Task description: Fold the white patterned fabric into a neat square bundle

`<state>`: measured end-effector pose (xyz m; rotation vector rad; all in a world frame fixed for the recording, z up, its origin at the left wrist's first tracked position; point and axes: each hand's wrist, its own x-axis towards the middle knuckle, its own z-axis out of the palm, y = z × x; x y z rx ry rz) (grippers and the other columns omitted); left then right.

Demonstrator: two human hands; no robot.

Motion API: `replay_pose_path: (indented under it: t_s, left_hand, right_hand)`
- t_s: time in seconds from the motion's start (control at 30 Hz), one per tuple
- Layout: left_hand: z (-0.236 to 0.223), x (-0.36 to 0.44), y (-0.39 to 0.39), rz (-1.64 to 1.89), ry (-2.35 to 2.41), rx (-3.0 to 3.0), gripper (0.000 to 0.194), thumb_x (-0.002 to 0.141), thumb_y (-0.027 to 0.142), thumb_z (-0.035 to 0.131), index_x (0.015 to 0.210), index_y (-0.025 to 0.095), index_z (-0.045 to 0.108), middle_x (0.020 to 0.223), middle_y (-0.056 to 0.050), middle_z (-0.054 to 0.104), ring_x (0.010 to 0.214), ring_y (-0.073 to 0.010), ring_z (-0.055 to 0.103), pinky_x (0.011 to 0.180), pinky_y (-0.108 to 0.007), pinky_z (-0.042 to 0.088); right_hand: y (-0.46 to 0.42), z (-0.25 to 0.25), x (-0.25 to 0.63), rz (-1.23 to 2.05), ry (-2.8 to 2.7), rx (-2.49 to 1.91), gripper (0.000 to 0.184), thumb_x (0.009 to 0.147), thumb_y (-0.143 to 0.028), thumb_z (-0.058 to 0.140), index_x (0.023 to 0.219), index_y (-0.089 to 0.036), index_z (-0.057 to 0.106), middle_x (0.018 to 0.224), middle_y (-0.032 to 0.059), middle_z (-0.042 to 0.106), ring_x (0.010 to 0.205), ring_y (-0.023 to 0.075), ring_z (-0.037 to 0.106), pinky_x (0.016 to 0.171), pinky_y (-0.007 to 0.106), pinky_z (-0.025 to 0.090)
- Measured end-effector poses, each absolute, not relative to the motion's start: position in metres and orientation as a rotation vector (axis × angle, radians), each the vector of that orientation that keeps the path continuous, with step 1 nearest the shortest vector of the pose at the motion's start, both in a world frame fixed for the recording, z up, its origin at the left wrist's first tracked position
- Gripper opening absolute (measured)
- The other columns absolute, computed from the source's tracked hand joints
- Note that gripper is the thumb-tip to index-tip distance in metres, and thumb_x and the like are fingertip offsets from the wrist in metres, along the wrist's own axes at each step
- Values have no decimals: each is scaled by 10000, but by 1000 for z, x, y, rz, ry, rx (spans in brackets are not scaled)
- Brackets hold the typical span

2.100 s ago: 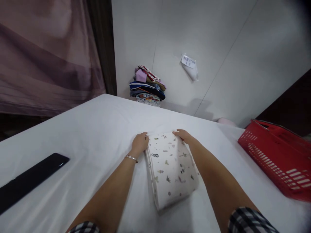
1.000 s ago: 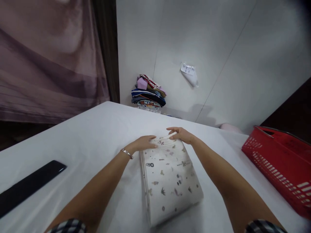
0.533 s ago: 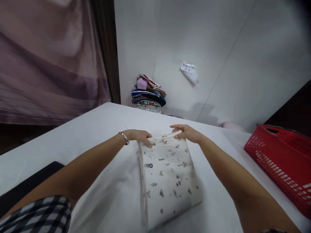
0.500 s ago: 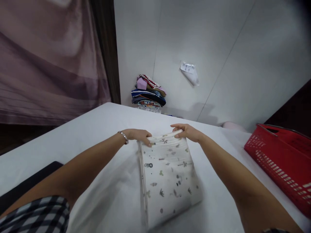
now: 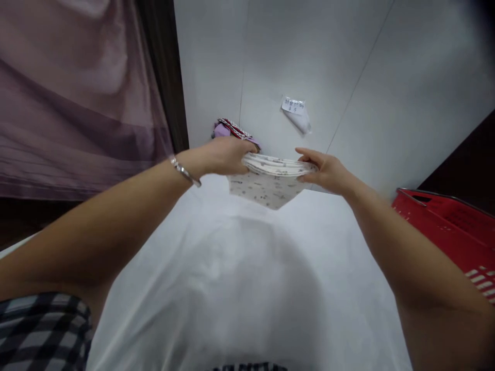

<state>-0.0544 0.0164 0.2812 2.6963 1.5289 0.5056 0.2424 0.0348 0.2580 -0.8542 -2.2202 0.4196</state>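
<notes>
Between my two hands hangs a folded white cloth (image 5: 266,189) with a small grey print, lifted above the white-covered table (image 5: 255,247). Its layered top edge faces me and the lower part droops away. My left hand (image 5: 230,156), with a silver bracelet (image 5: 184,171) at the wrist, grips the left corner; part of its fingers is hidden behind the cloth. My right hand (image 5: 323,169) pinches the right corner between thumb and fingers. Just behind my left hand is a stack of folded clothes (image 5: 235,130), mostly covered by the hand and the cloth.
A red plastic basket (image 5: 444,221) stands at the right edge of the table. The white wall (image 5: 301,46) rises behind, with a paper label in a plastic sleeve (image 5: 296,111) stuck on it. A pinkish curtain (image 5: 77,103) hangs at the left.
Both hands have raised the folded cloth off the table and carried it forward, toward the clothes stack. The cloth now hangs from its upper edge instead of lying flat.
</notes>
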Motion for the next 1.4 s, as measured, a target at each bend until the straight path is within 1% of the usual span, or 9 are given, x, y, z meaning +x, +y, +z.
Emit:
replay_pose_path:
  t_s: [0.13, 0.2, 0.27, 0.37, 0.5, 0.6, 0.77, 1.0, 1.4]
  left_hand:
    - [187, -44, -39, 642, 1501, 2887, 433, 732, 154, 560, 1162, 198, 524, 1004, -63, 557, 1028, -263, 503, 899, -392, 343]
    - [121, -40, -64, 504, 1441, 2940, 403, 738, 122, 538, 1132, 206, 524, 989, -76, 566, 967, -239, 510, 832, -366, 370]
    - [63, -35, -86, 354, 1379, 2942, 341, 732, 96, 525, 1058, 197, 544, 969, -80, 572, 919, -227, 508, 775, -350, 382]
    - [15, -30, -109, 393, 1411, 2890, 349, 744, 75, 498, 1072, 187, 539, 1006, -94, 569, 935, -229, 500, 794, -360, 380]
    - [7, -29, -126, 512, 1420, 2828, 401, 753, 79, 486, 1137, 189, 520, 1079, -102, 558, 1006, -242, 482, 856, -385, 368]
    - [12, -33, -137, 555, 1387, 2781, 404, 770, 98, 473, 1161, 188, 517, 1106, -100, 559, 1035, -235, 477, 894, -389, 362]
    - [16, -38, -147, 670, 1367, 2599, 335, 820, 328, 515, 1128, 205, 559, 1107, -84, 572, 1047, -229, 492, 919, -392, 365]
    - [24, -20, -127, 739, 1434, 2465, 276, 896, 325, 397, 925, 216, 649, 931, -48, 629, 900, -185, 532, 836, -359, 391]
    - [21, -14, -112, 608, 1300, 2518, 250, 871, 345, 461, 923, 234, 679, 883, -38, 612, 853, -178, 536, 754, -322, 403]
  right_hand:
    - [-24, 176, 241, 187, -2309, -904, 403, 825, -284, 574, 1227, -255, 545, 1161, 91, 585, 1066, 269, 512, 940, 461, 396]
    - [-54, 120, 238, 287, -2319, -1015, 262, 877, -320, 482, 1077, -234, 628, 1002, 98, 635, 983, 260, 543, 905, 442, 407]
    - [-81, 73, 235, 507, -2312, -1144, 256, 893, -366, 444, 924, -230, 659, 841, 72, 640, 881, 235, 566, 858, 399, 423]
    - [-106, 32, 236, 599, -2280, -1224, 260, 887, -394, 446, 876, -234, 650, 817, 60, 631, 878, 229, 556, 852, 377, 417]
    - [-117, 18, 243, 593, -2238, -1247, 239, 886, -354, 438, 917, -239, 646, 899, 74, 636, 965, 240, 540, 900, 384, 396]
    - [-121, 10, 252, 517, -2330, -1133, 268, 872, -275, 435, 1060, -245, 623, 1059, 80, 622, 1064, 249, 512, 960, 420, 368]
    - [-129, 5, 264, 588, -2342, -975, 434, 801, -237, 528, 1235, -243, 531, 1261, 94, 526, 1172, 253, 455, 1000, 445, 352]
    - [-110, 21, 252, 633, -2002, -1175, 216, 851, -312, 494, 980, -246, 654, 961, 49, 635, 897, 194, 575, 831, 340, 452]
    - [-106, 7, 245, 519, -2210, -1186, 188, 846, -338, 539, 897, -256, 701, 914, 59, 636, 898, 212, 537, 811, 362, 422]
